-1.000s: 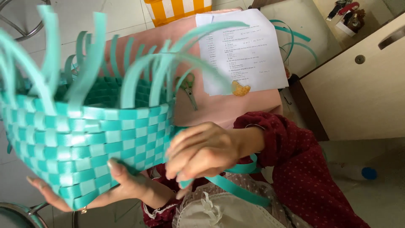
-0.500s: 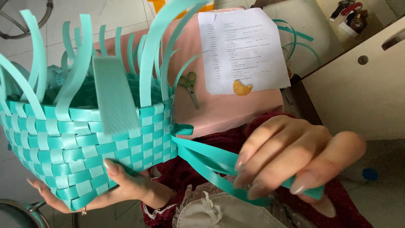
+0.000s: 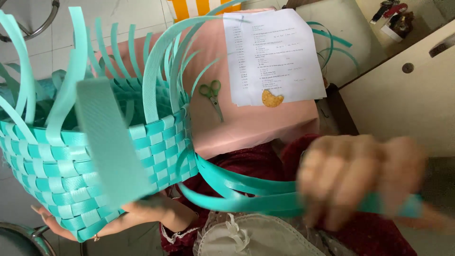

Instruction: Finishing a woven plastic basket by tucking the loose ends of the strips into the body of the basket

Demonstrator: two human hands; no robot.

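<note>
While the left hand (image 3: 137, 215) still cradles the woven basket (image 3: 95, 156), the right hand's (image 3: 360, 178) fingers, closed on the teal strip (image 3: 246, 196), have pulled farther right.

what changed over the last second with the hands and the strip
The right hand left the basket's side wall, closed on the teal strip and drew it out to the right, away from the woven basket; it is now motion-blurred. The left hand remains under the basket, supporting it. The scissors and the printed sheet lie as before on the pink surface.
</note>
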